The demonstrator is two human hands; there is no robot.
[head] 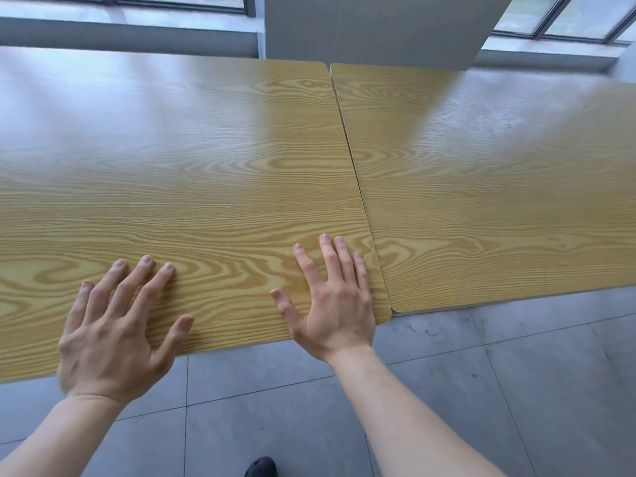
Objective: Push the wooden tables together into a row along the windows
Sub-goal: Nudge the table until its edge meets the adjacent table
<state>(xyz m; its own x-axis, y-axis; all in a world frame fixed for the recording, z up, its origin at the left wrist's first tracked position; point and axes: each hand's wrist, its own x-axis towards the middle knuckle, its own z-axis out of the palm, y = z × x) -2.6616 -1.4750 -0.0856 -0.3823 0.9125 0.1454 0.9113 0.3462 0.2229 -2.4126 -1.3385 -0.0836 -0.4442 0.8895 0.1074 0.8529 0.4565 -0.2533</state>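
both hands flat on the left tabletop (192, 160), near its front edge: left hand (113, 332) spread wide, palm down, right hand (335, 304) likewise, close to the tabletop's right near corner. no grip closed on anything; fingers open and pressing on the wood, not curled over the edge.

right tabletop (499, 187) just beside the left one, far side by the windows (179, 1) and the pillar (378, 25). seam between the two very narrow, seemingly touching at the near end and showing a thin dark line further back. near edges not level: left tabletop's front corner sits nearer than the right one's, so slightly out of line.

step in hand, by the look of it: closing and squaring the joint between these two. probably late in that step.

next move likely calls for a push forward toward the windows to level the front edges, with a little pressure rightward to shut the seam. worth keeping palms flat so they don't slip on the smooth surface, and fingers clear of the seam.

grey floor (516, 390) tiles below; a dark shoe (263, 466) at the bottom.
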